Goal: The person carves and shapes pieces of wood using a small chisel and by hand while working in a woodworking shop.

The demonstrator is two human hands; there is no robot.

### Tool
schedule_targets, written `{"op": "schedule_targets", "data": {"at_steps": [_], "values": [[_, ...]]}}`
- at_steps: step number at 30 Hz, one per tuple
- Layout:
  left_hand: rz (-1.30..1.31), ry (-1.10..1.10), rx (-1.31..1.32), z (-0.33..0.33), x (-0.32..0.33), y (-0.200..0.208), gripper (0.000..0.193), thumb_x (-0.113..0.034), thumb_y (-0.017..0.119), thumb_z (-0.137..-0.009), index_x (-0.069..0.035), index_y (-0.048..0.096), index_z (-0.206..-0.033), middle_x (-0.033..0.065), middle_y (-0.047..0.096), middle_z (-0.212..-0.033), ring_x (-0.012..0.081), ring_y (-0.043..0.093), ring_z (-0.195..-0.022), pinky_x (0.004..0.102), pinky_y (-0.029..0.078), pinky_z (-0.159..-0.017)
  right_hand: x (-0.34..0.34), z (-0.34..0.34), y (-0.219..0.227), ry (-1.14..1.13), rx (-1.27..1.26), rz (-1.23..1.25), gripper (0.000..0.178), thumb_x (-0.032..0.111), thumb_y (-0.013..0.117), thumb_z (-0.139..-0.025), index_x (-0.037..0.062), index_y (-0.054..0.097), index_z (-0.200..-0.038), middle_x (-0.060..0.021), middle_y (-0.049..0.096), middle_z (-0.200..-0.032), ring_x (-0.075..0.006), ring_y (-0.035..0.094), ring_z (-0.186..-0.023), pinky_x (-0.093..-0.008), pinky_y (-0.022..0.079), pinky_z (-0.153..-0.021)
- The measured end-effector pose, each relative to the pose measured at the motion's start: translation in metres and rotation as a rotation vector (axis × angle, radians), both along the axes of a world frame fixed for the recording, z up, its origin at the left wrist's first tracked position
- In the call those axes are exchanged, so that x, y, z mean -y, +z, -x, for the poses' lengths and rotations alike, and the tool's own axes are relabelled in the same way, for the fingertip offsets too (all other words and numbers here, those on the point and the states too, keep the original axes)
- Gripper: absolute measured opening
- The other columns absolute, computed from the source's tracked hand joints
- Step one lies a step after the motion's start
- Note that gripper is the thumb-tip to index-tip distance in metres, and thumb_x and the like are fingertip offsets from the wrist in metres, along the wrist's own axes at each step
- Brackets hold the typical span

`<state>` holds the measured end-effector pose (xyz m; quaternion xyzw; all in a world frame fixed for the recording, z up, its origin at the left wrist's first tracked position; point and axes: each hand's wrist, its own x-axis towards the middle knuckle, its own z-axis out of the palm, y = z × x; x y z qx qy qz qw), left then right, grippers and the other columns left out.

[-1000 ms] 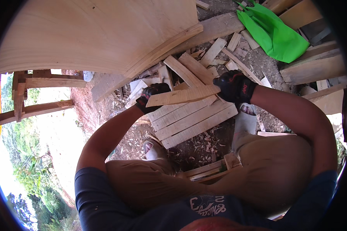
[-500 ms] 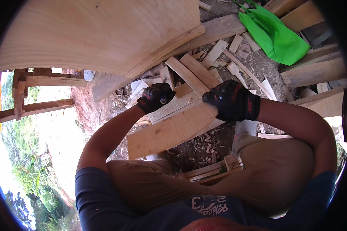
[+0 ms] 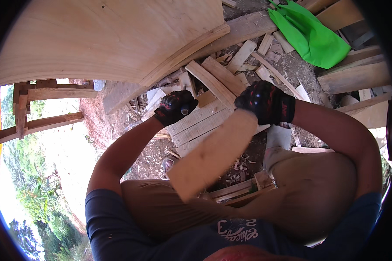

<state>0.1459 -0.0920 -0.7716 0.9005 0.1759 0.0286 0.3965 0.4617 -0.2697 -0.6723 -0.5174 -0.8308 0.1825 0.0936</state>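
Observation:
My right hand [image 3: 261,102], in a black glove with red marks, is closed on one end of a short wooden board [image 3: 213,154]. The board slants down to the left over my lap, its lower end a little blurred. My left hand [image 3: 175,106], gloved alike, is a fist around a dark handle [image 3: 184,111] whose round pale end shows at the palm side. What the handle belongs to is hidden. Below and between the hands lie flat planks [image 3: 198,124] side by side, with another narrow plank [image 3: 209,82] resting across behind them.
A large plywood sheet [image 3: 113,39] fills the upper left. Wood offcuts [image 3: 241,56] and shavings cover the ground beyond my hands. A bright green bag [image 3: 313,39] lies at the far right, near thick timbers [image 3: 357,76]. A wooden frame [image 3: 52,91] stands at the left.
My right hand has shifted slightly right and up. The board has swung steeper, its free end moving down and to the right, away from my left hand, which stays nearly still.

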Motion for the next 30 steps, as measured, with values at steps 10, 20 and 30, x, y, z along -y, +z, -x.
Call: {"op": "schedule_targets", "data": {"at_steps": [10, 20, 30], "values": [[-0.139, 0.008, -0.097, -0.011, 0.005, 0.001, 0.024, -0.028, 0.068, -0.101, -0.008, 0.068, -0.087, 0.0140, 0.066, -0.085, 0.0370, 0.066, -0.084, 0.0464, 0.053, -0.074, -0.002, 0.003, 0.018, 0.162, -0.157, -0.164, 0.022, 0.022, 0.067, -0.086, 0.0084, 0.069, -0.103, -0.0119, 0.067, -0.078, -0.0356, 0.071, -0.077, -0.0521, 0.058, -0.071], [-0.127, -0.034, -0.017, -0.007, 0.003, 0.003, 0.026, -0.026, 0.069, -0.100, -0.007, 0.064, -0.084, 0.0135, 0.063, -0.082, 0.0371, 0.063, -0.080, 0.0477, 0.049, -0.071, -0.001, 0.006, 0.028, 0.138, -0.080, -0.051, 0.027, 0.026, 0.069, -0.086, 0.0077, 0.073, -0.106, -0.0134, 0.071, -0.081, -0.0339, 0.075, -0.082, -0.0464, 0.060, -0.072], [-0.138, 0.009, -0.090, -0.008, 0.002, 0.000, 0.027, -0.029, 0.068, -0.101, -0.008, 0.065, -0.085, 0.0129, 0.064, -0.084, 0.0352, 0.063, -0.082, 0.0467, 0.050, -0.073, 0.001, 0.010, 0.024, 0.216, -0.326, -0.214, 0.035, 0.019, 0.074, -0.074, 0.0070, 0.075, -0.107, -0.0149, 0.072, -0.081, -0.0388, 0.072, -0.078, -0.0502, 0.058, -0.072]]}}
